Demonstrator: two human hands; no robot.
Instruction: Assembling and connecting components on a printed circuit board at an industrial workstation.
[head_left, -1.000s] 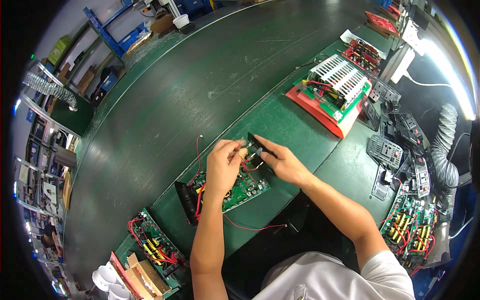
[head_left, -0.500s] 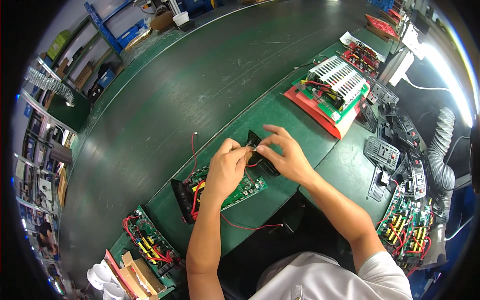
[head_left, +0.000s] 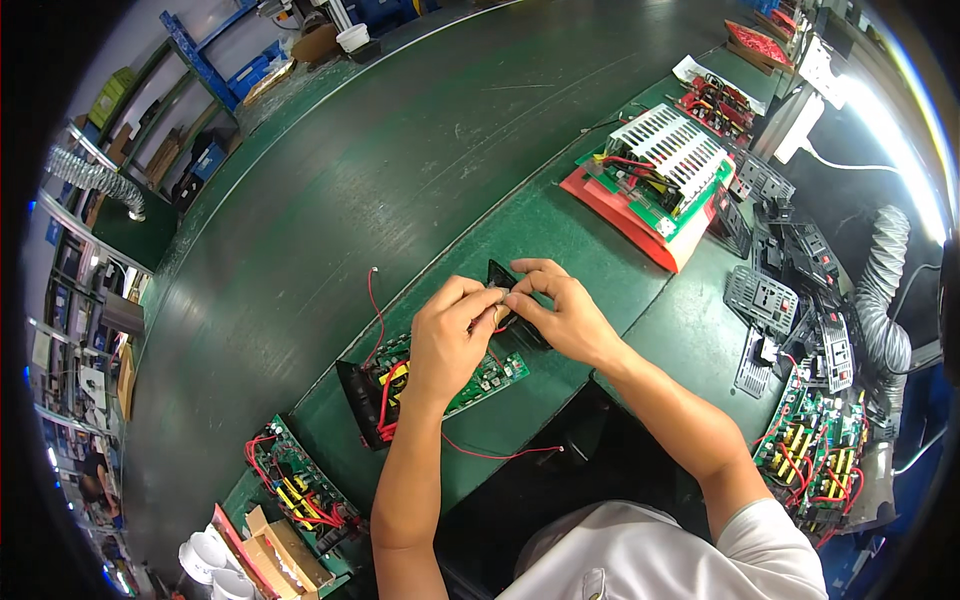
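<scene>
My left hand (head_left: 448, 335) and my right hand (head_left: 568, 318) meet fingertip to fingertip above the middle of the bench, both closed in a pinch. What they pinch is tiny and mostly covered by the fingers. Just beyond and under the fingertips stands a black plastic panel (head_left: 530, 333), partly hidden by my hands. A green circuit board (head_left: 490, 378) with red wires lies beneath my left hand and forearm, a black end piece (head_left: 357, 403) at its left end. One loose red wire (head_left: 375, 310) runs from it onto the bench, and another red wire (head_left: 490, 456) trails toward me.
A board under a white slotted cover (head_left: 672, 150) rests on red material at the far right. Black panels (head_left: 762, 300) and more circuit boards (head_left: 810, 445) crowd the right side. Another board (head_left: 300, 485) and a cardboard box (head_left: 280, 560) sit at near left. A dark belt (head_left: 330, 190) runs beyond the bench.
My right fingers have curled in and closed against my left fingertips, where the index finger was raised before. The view has shifted slightly.
</scene>
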